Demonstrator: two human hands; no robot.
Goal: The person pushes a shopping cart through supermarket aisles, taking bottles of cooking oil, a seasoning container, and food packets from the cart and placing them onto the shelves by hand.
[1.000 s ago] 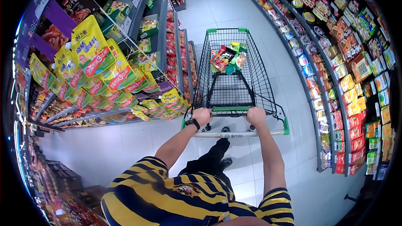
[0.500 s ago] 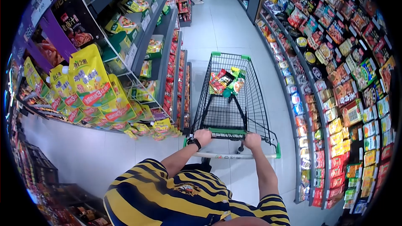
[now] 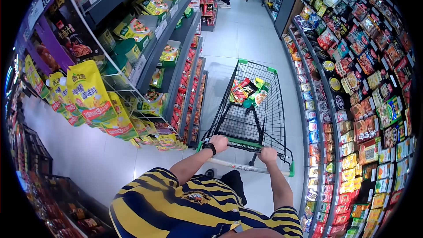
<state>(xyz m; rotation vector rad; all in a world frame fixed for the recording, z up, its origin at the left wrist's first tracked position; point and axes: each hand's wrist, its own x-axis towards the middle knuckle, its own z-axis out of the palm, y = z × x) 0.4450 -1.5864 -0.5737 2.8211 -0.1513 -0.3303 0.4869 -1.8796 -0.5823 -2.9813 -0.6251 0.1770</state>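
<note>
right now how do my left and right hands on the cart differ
Your left hand has a black band at the wrist, while your right hand has a bare wrist. The left hand is a little farther forward; the right hand is slightly nearer your body. Both are closed on the rear part of the shopping cart.

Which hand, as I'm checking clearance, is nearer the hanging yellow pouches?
Left. The left hand grips the cart on the side towards the yellow pouches; the right hand grips it farther away from them.
</note>
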